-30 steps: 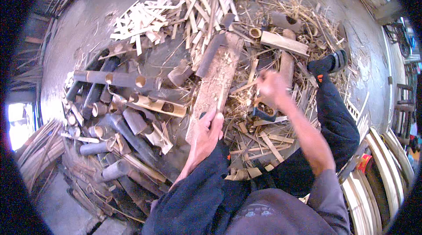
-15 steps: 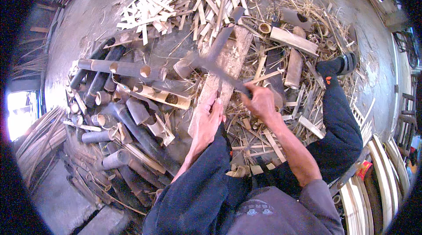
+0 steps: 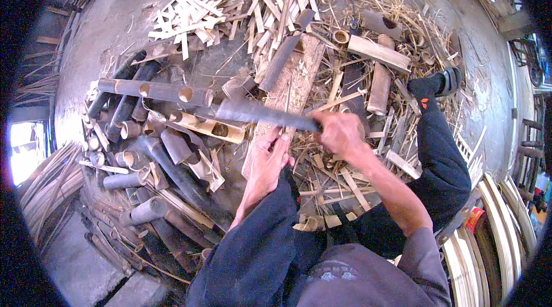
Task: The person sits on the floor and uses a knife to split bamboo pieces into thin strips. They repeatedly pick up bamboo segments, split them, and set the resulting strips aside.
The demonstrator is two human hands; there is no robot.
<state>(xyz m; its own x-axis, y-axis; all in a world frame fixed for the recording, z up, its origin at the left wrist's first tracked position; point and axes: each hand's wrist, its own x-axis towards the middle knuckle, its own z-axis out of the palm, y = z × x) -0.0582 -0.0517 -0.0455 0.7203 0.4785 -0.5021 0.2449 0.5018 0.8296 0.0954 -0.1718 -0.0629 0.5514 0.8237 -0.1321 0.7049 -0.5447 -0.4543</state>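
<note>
In my right hand (image 3: 343,136) is the dark handle of a machete (image 3: 261,114), its broad blade blurred and pointing left. The blade crosses above a chopping board (image 3: 307,68), a long worn plank on the floor. My left hand (image 3: 269,160) is closed at the board's near end, pinching the lower part of a thin bamboo strip (image 3: 288,94). The strip reaches away from me past the blade; whether they touch I cannot tell. A dark split bamboo piece (image 3: 280,62) lies on the board beyond the blade.
Cut bamboo tubes (image 3: 155,89) are heaped on the left. Pale split strips (image 3: 192,14) are piled at the far side. Shavings and offcuts (image 3: 425,48) litter the right, near my outstretched foot (image 3: 431,84). Long pale slats (image 3: 466,267) stand at the lower right.
The machete's blade has swung nearer to me and turned level, pointing left. My right hand has shifted slightly. My left hand still pinches the strip, now more visible.
</note>
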